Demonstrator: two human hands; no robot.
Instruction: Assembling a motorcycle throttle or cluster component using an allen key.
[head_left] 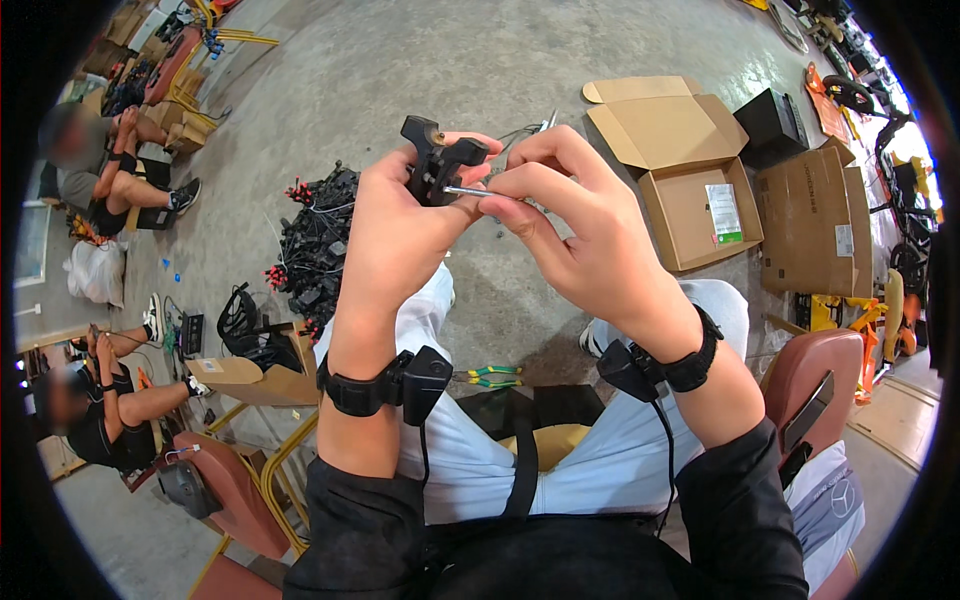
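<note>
Raised over my lap, my left hand (410, 215) is closed around a black plastic bracket-like part (424, 160) with two curved prongs. From the pinched fingers of my right hand (570, 215) a thin metal screwdriver shaft (466, 191) points left. Its tip meets the lower side of the black part; any handle is hidden by the hand. Behind my right fingers, part of a thin dark cable (520, 131) shows, along with a small silvery pointed piece (549, 120).
On the floor left lies a heap of black parts with red-tipped cables (315, 235). An open cardboard box (665, 225) is at right, beside a taller carton (815, 220). Green-yellow pliers (492, 377) lie below my hands. Two people sit far left. Chairs (225, 490) flank me.
</note>
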